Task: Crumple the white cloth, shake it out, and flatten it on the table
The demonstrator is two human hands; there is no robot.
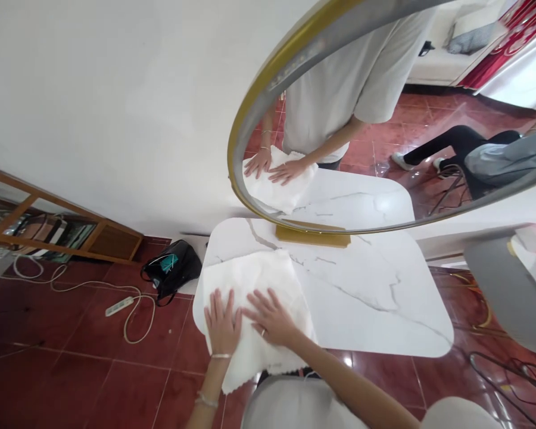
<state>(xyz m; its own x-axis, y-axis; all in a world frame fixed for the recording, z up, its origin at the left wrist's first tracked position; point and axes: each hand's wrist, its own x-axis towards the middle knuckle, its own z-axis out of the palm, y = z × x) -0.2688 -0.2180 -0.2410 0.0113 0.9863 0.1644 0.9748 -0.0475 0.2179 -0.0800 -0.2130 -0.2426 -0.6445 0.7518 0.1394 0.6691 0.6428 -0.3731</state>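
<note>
A white cloth with a zigzag edge lies spread over the left end of a white marble-patterned tabletop. Its near edge hangs past the table's front. My left hand rests flat on the cloth with fingers spread, a bracelet at its wrist. Just to the right, my right hand also presses on the cloth, fingers stretched out and a ring showing. Neither hand grips the fabric. Both hands and the cloth appear again in the round mirror.
A gold-rimmed mirror stands at the table's back on a gold base. Left on the red floor are a black bag and a corded power strip. A grey chair is in front. The mirror reflects another seated person.
</note>
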